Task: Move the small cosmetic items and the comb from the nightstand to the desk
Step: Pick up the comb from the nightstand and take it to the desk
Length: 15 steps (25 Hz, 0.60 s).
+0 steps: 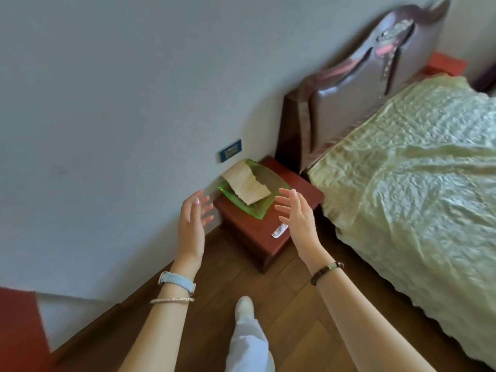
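Observed from the head camera: the nightstand (249,230), a low red-brown wooden unit, stands against the wall with the bed (416,170) on its right side and the padded headboard (375,84) beyond that. The comb (279,231), small and pale, lies flat on the nightstand top near its front right edge, teeth toward the front. Behind the comb, on the same top, sits a green translucent dish (256,214), and a folded tan paper (248,185) rests in it, leaning up toward the wall. A blue wall socket (230,151) is set in the wall just above the nightstand's back corner. My left hand (192,218) is raised to the left of the nightstand, fingers spread and lightly bent, palm turned inward, holding nothing. My right hand (295,216) is raised at the nightstand's front right corner, fingers spread likewise, palm facing the left hand, holding nothing; its edge covers one end of the comb in this view, and I cannot tell whether it touches it. A blue-strapped watch (177,281) sits on my left wrist and a dark bead bracelet (326,271) on my right. My white-clad foot (244,307) is on the wooden floor (295,304) in front of the nightstand.
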Tool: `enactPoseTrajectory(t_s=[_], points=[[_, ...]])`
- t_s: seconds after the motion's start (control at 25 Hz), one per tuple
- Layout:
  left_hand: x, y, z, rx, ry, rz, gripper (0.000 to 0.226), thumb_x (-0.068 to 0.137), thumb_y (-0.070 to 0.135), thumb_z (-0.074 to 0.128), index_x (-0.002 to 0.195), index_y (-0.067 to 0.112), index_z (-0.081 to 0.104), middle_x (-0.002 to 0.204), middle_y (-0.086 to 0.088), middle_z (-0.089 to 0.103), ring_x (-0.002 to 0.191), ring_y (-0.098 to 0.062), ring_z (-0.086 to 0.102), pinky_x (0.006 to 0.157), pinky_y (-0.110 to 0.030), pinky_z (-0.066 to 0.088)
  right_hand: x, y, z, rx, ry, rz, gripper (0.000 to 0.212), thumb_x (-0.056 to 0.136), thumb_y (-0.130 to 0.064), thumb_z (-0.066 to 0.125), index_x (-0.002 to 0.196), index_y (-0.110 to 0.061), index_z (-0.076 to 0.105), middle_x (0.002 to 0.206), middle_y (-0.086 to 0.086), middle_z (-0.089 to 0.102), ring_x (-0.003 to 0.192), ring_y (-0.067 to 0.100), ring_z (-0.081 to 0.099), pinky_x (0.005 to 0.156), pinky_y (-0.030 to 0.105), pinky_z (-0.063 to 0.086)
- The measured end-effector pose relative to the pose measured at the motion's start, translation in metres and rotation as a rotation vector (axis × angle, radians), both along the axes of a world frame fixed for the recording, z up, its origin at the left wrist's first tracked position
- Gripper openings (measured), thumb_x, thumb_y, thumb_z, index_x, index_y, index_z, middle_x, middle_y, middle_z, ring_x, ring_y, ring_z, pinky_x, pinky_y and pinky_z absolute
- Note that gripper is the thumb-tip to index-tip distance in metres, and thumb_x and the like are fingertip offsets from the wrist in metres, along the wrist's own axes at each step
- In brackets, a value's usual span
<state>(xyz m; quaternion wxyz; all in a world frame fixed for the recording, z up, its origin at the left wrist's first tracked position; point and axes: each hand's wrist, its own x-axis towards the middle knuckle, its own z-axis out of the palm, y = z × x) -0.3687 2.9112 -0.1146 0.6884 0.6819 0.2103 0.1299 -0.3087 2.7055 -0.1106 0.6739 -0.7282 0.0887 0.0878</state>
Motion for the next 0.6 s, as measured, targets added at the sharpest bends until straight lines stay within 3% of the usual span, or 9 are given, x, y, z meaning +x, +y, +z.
enactPoseTrajectory(t_s=[0.16,0.28,0.36,0.48,0.6], points=[[0.044,-0.034,-0.017,0.074,0.041,-0.109,0.038,0.103,0.041,0.035,0.133,0.022,0.049,0.128,-0.001,0.059,0.115,-0.013,0.061,0.092,-0.026,0.052,0.021,-0.043,-0.021,-0.035,0.039,-0.12,0.039,0.106,-0.041,0.033,0.123,-0.021,0.062,0.117,0.001,0.069,0.106,0.016,0.066,0.095,0.039,0.052],[0.077,-0.057,-0.035,0.132,0.09,-0.181,0.049,0.093,0.056,0.044,0.129,0.025,0.052,0.127,0.003,0.059,0.115,-0.011,0.059,0.095,-0.031,0.052,0.043,-0.066,-0.04,-0.14,0.053,-0.127,0.036,0.105,-0.042,0.037,0.123,-0.025,0.062,0.113,-0.003,0.069,0.106,0.013,0.066,0.097,0.039,0.052],[0.097,-0.07,-0.047,0.144,0.135,-0.214,0.043,0.095,0.048,0.05,0.129,0.024,0.054,0.127,0.004,0.059,0.114,-0.01,0.059,0.097,-0.031,0.052,0.06,-0.078,-0.048,-0.207,0.065,-0.103,0.032,0.103,-0.04,0.042,0.123,-0.025,0.063,0.113,-0.003,0.068,0.108,0.014,0.065,0.093,0.033,0.052],[0.127,-0.085,-0.063,0.166,0.195,-0.267,0.035,0.097,0.033,0.055,0.13,0.021,0.055,0.124,0.006,0.059,0.107,-0.003,0.058,0.083,-0.011,0.05,0.092,-0.089,-0.055,-0.337,0.063,-0.011,0.027,0.102,-0.032,0.049,0.124,-0.024,0.062,0.114,-0.005,0.066,0.1,0.004,0.061,0.077,0.013,0.045],[0.154,-0.094,-0.081,0.197,0.231,-0.298,0.034,0.095,0.027,0.06,0.128,0.019,0.057,0.122,0.005,0.061,0.106,-0.004,0.059,0.076,-0.005,0.047,0.122,-0.098,-0.07,-0.462,0.034,0.096,0.023,0.1,-0.026,0.055,0.122,-0.026,0.063,0.119,-0.006,0.064,0.103,0.007,0.06,0.078,0.011,0.042]])
